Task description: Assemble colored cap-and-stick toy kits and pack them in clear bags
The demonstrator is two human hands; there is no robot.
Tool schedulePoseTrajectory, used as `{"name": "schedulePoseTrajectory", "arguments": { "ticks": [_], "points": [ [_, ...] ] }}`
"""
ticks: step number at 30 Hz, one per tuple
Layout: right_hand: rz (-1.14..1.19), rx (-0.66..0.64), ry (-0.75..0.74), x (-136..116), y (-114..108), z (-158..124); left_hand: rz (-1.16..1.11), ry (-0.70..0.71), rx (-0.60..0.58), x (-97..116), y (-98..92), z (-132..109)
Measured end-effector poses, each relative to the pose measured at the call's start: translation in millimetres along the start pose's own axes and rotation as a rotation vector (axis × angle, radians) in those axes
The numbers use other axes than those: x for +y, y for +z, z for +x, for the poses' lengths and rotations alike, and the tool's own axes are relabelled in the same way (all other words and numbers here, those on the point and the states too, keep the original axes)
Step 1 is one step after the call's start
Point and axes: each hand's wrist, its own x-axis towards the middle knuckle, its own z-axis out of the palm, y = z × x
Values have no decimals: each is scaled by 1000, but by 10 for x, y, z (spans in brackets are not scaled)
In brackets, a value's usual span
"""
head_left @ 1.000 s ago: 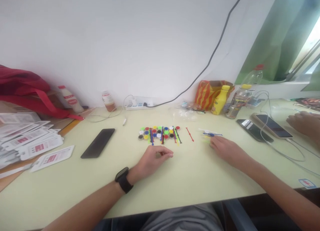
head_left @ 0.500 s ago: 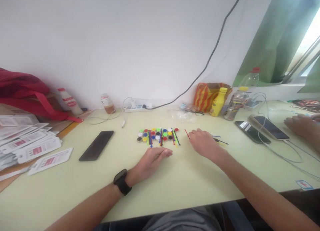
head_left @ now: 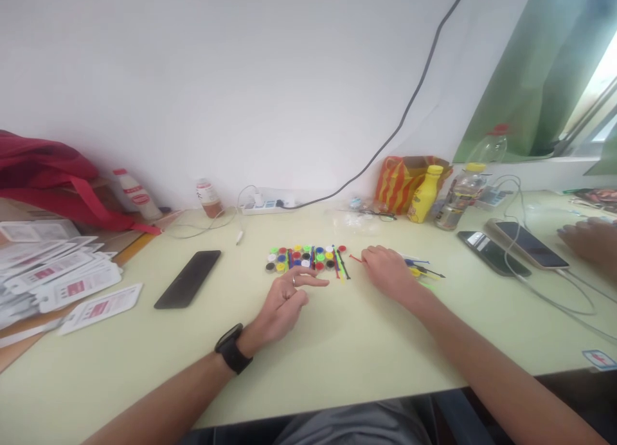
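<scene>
My right hand is closed in a pinch on a thin red plastic stick, whose end points left toward the small round discs. My left hand hovers at the front of the discs, a ring on one finger, fingers apart and partly stretched, holding nothing. Rows of coloured discs lie on the table with bundles of coloured sticks across them. Just beyond them on the right is another group of sticks. More sticks and a yellow disc lie behind my right hand, partly hidden by it.
A black phone lies on the left, near a stack of white cards. Two phones with cables lie on the right, by another person's hand. Bottles, a striped bag and a power strip stand along the wall.
My left hand has opened from a loosely closed shape, its fingers now stretched toward the discs. My right hand has moved slightly left with the red stick, which now lies flatter.
</scene>
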Motion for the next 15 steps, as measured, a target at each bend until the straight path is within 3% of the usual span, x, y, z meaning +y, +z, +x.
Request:
{"name": "schedulePoseTrajectory", "arguments": {
  "ticks": [7, 15],
  "points": [
    [198, 18, 121, 2, -52, -18, 70, 27, 72, -130, 30, 14],
    [512, 243, 93, 23, 19, 8, 138, 44, 42, -139, 47, 21]
  ]
}}
